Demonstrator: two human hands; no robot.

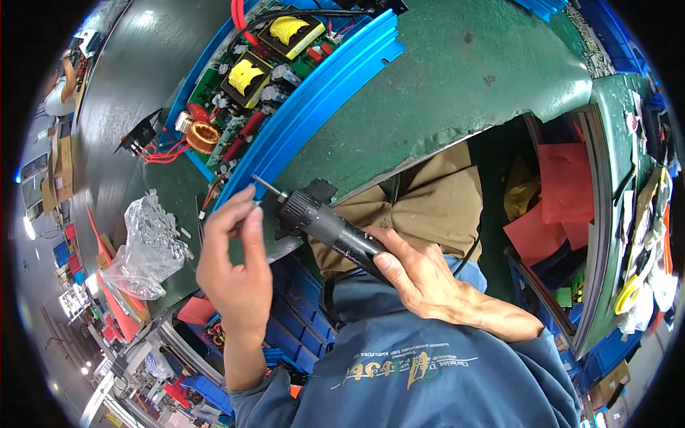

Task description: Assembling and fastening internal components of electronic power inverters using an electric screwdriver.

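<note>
Right hand (421,274) clenched around a black electric screwdriver (325,225), its bit aimed at the pinched fingertips (251,207) of the left hand (235,267), both raised at the near edge of a blue aluminium housing (314,100) holding a green circuit board (246,93) with 2 yellow transformers (246,75).

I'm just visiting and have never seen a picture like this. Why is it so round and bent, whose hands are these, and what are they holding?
The view comes from a wide fisheye camera worn on a person's head, looking down, so straight edges bend. No machine here: two bare hands. The right hand grips a black electric screwdriver. The left hand pinches something small at its tip, too small to tell. On the green bench lies a blue metal case holding a circuit board with yellow and copper coils. A clear plastic bag of small parts lies to the left.
</note>
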